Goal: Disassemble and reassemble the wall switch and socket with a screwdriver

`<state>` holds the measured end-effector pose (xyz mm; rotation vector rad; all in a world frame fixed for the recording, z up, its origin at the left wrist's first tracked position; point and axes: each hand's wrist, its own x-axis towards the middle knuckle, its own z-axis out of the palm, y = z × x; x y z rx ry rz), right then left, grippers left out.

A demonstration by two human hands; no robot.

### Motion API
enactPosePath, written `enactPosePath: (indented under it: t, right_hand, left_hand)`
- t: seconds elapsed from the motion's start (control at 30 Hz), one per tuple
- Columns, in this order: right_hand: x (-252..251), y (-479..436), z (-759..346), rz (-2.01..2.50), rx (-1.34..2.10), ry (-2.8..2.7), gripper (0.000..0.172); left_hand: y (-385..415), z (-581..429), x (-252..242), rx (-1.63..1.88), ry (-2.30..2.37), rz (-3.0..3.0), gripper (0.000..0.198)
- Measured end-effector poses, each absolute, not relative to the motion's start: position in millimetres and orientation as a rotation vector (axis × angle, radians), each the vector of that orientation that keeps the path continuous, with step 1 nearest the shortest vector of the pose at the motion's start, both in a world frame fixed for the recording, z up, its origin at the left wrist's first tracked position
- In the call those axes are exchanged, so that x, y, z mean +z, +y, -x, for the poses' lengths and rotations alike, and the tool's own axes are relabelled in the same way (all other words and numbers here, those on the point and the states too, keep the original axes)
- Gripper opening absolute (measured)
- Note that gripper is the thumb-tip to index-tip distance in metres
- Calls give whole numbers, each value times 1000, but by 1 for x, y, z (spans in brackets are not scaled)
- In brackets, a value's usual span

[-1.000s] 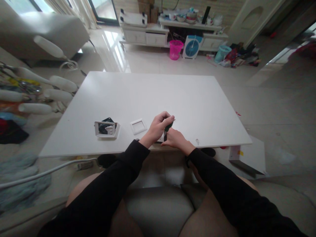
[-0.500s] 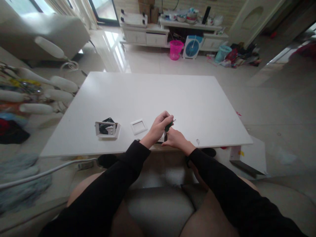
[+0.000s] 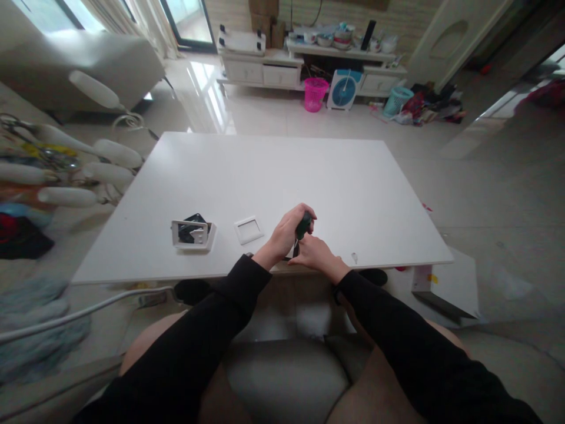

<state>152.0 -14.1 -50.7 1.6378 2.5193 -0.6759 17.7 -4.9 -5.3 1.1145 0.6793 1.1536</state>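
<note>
My left hand is closed around the dark green handle of a screwdriver, held upright near the front edge of the white table. My right hand lies just below and right of it, fingers curled and pressed on a small part that the hands mostly hide. A white square frame lies flat just left of my left hand. Further left sits a white switch plate with a black part on it.
A tiny screw-like bit lies on the table right of my right hand. White padded rods and tools crowd the left side. A pink bin, a blue fan and a low white cabinet stand at the back.
The screwdriver handle has tipped more upright in my left hand and both hands have drawn closer together. The view has shifted down slightly.
</note>
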Motion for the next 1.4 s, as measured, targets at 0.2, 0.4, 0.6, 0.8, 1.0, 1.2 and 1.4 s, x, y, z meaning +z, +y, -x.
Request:
enactPosePath:
  t: [0.2,0.4,0.6,0.8,1.0,1.2,1.4]
  right_hand:
    - [-54,-12,-154,-1604,-664,2547,72]
    - [-58,-10,-154,-1589,-622,2522,64]
    - [-58,-8,-153,-1595,-609,2525,64]
    - [-58,-9,-154,-1603,-610,2494,63]
    - [-53,-11,-154,-1589,-633,2538,65]
    - [-54,-11,-154,-1605,-648,2529,67]
    - [-53,-10,-153,-1602,-633,2490,63]
  left_hand:
    - [-6,-14,-1,1121,747,-1131,32]
    - [-5,-13,1,1093,699,-1156,33]
    - [0,-12,2,1059,678,-1149,37]
    - [2,-20,8,1035,743,-1154,35]
    - [-3,-23,15,1134,955,-1176,43]
    - [-4,-27,10,1169,929,-1218,56]
    - [5,-36,1,1283,914,-1063,71]
